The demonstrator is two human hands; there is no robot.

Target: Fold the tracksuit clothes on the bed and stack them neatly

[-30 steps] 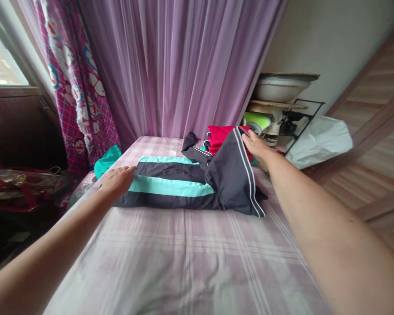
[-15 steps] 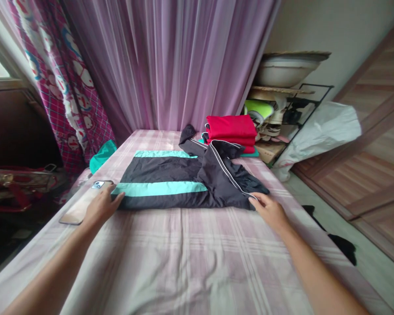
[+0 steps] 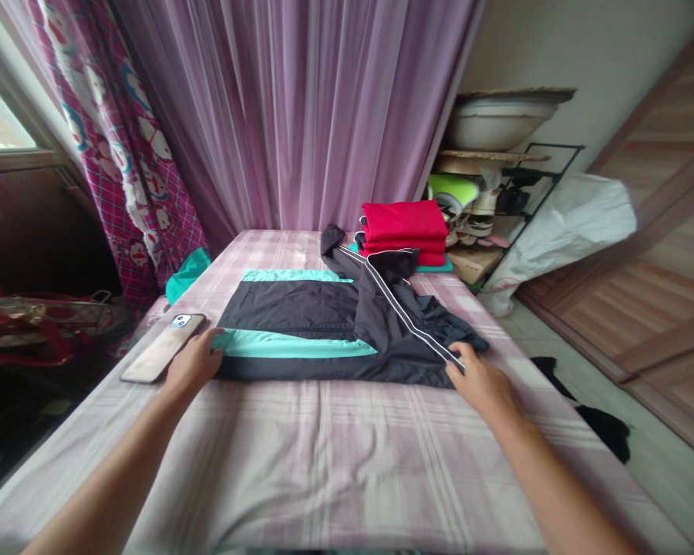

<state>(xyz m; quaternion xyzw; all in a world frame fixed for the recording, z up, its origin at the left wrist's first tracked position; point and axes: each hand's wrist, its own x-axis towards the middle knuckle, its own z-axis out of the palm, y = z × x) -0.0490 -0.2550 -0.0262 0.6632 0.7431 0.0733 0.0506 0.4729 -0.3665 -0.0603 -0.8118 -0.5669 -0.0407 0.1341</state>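
A dark jacket (image 3: 301, 308) with two pale teal bands and white piping lies spread on the bed, its hem to the left and its sleeves to the right. At the hem's near corner is my left hand (image 3: 193, 361), its fingers closed on the edge by the teal band. My right hand (image 3: 481, 385) pinches the near sleeve where the white piping ends. The dark cloth around that sleeve is bunched and wrinkled. Just left of my left hand lies a phone (image 3: 160, 356), camera side up.
Folded red clothes (image 3: 405, 231) are stacked at the bed's far right, behind the jacket. A teal cloth (image 3: 188, 274) hangs at the left edge. Purple curtains (image 3: 301, 116) close off the far side. To the right stand a shelf rack (image 3: 497, 158) and a white bag (image 3: 578, 231).
The near sleeve and its piping now stretch straighter toward my right hand. The view has shifted slightly, and my left hand still touches the hem corner.
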